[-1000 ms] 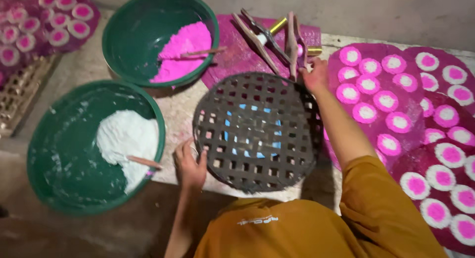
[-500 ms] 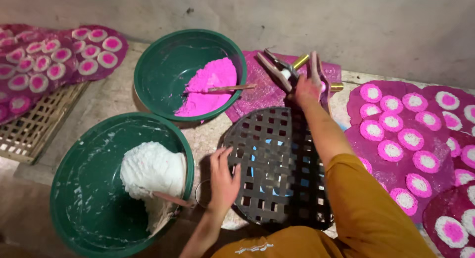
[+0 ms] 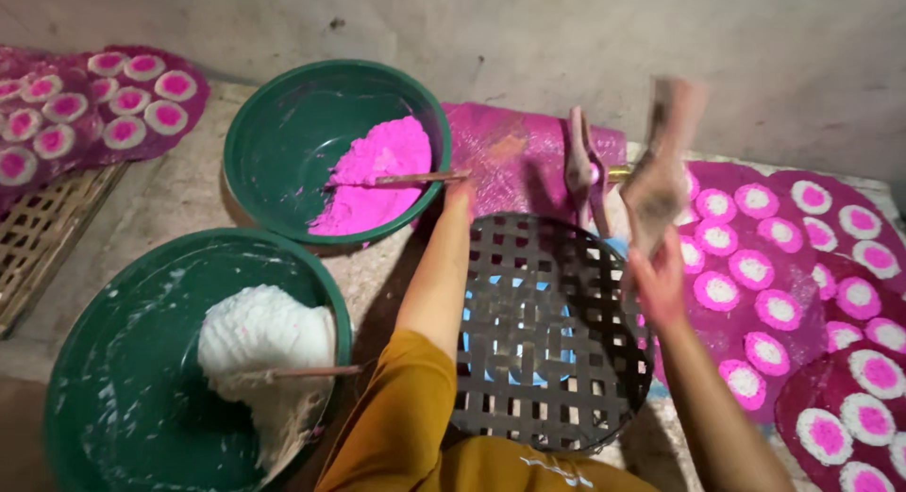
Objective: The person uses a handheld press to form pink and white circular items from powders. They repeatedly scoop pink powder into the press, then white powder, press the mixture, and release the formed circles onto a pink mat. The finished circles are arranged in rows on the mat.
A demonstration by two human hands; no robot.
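The right hand (image 3: 661,280), right of centre in the frame, is raised and clasps a hinged, tong-like press tool (image 3: 665,162); the tool is motion-blurred, so its exact form cannot be read. A second tool of similar kind (image 3: 585,171) lies just to its left, on a pink-stained sheet (image 3: 510,152) at upper centre. Below the raised tool, the round dark lattice tray (image 3: 552,336) sits at lower centre of the frame, with blue showing through its gaps.

The left hand (image 3: 460,192) reaches toward the upper centre, near the stick (image 3: 411,179) that rests in the pink paste (image 3: 373,171) of the upper green basin (image 3: 335,148). Whether its fingers are closed cannot be told.

Judged step: tool pick-up, ahead of loading paste. The next move would call for a steady grip on the tool and a controlled reach to the stick.

At lower left, a second green basin (image 3: 113,360) holds white paste (image 3: 260,341) and another stick (image 3: 311,370). Pink-and-white discs (image 3: 755,266) lie on dark pink sheets at right; more discs (image 3: 113,100) lie at upper left.
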